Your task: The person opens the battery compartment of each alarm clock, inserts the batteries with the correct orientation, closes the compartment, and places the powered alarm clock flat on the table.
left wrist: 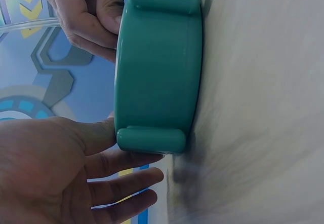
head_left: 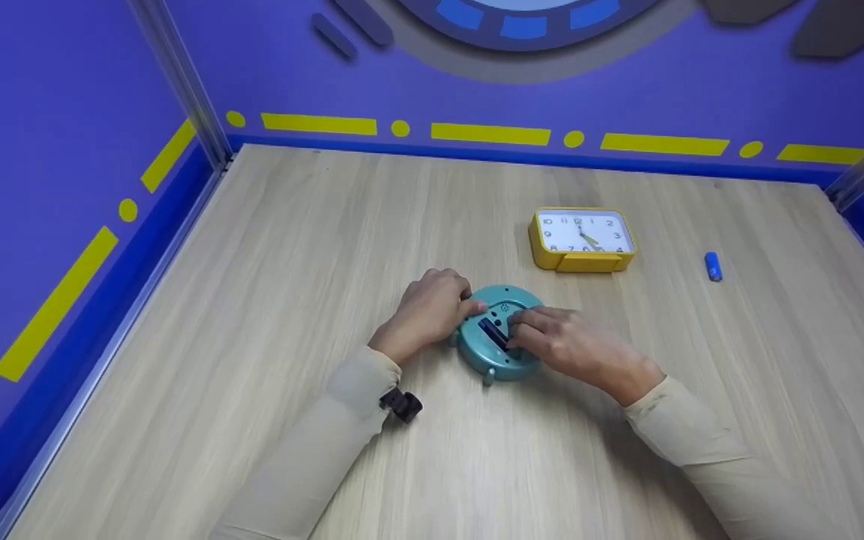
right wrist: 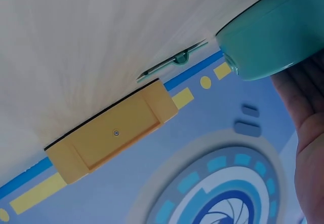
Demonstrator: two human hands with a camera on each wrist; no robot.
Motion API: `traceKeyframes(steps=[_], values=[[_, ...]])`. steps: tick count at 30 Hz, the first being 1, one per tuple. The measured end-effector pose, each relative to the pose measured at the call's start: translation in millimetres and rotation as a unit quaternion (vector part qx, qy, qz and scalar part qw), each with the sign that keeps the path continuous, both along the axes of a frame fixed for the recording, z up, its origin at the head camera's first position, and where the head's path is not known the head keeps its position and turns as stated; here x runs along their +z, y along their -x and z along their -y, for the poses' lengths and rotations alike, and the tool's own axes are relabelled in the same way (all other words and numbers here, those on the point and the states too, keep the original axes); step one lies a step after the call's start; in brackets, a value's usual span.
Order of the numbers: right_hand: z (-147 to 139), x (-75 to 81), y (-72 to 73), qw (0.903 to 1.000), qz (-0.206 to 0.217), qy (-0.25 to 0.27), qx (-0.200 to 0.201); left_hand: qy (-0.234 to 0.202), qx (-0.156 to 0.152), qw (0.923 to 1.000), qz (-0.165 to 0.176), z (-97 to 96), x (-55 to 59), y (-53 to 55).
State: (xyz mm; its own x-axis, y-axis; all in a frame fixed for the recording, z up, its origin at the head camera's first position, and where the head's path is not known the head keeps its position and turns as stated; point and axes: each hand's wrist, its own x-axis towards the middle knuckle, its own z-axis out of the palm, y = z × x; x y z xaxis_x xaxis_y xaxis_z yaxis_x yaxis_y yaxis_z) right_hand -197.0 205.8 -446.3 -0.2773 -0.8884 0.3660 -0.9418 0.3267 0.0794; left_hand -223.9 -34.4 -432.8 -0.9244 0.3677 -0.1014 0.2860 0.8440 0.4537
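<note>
A round teal alarm clock (head_left: 488, 352) lies face down on the table, its back with an open dark battery slot (head_left: 493, 334) turned up. My left hand (head_left: 432, 307) holds its left edge, thumb on the back; in the left wrist view the clock's side (left wrist: 157, 72) and two stubby feet show, and the other fingers extend loosely. The bent fingers of my right hand (head_left: 571, 345) touch the back beside the slot. Whether they pinch anything is hidden. In the right wrist view, the right hand (right wrist: 309, 117) is against the teal clock (right wrist: 278, 36).
Behind the clock stands a yellow rectangular alarm clock (head_left: 586, 236), its dial up. A blue battery (head_left: 713, 266) lies at the right on the wooden table (head_left: 327, 225). A thin teal piece with a small tab (right wrist: 181, 58) shows in the right wrist view. Purple-blue walls (head_left: 312, 75) border the table.
</note>
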Motion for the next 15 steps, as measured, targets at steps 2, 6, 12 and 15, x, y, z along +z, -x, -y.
traceKeyframes(steps=[2, 6, 12, 15], values=[[0.4, -0.3, -0.4, 1.0, -0.006, 0.001, -0.003, -0.003, -0.001, 1.0, 0.001, -0.2, 0.4, 0.1], [0.2, -2.5, -0.9, 0.9998, -0.02, -0.001, -0.005, -0.009, -0.002, 1.0, -0.003, 0.2, 0.1, -0.6], [-0.6, -5.6, -3.4, 0.9991, -0.036, -0.015, -0.018, -0.011, -0.001, 0.9999, -0.003, 0.7, -0.2, -2.0], [-0.5, -5.6, -5.6, 0.9983, -0.044, -0.028, -0.027, -0.009, 0.0, 1.0, -0.001, 0.6, -0.4, -2.0]])
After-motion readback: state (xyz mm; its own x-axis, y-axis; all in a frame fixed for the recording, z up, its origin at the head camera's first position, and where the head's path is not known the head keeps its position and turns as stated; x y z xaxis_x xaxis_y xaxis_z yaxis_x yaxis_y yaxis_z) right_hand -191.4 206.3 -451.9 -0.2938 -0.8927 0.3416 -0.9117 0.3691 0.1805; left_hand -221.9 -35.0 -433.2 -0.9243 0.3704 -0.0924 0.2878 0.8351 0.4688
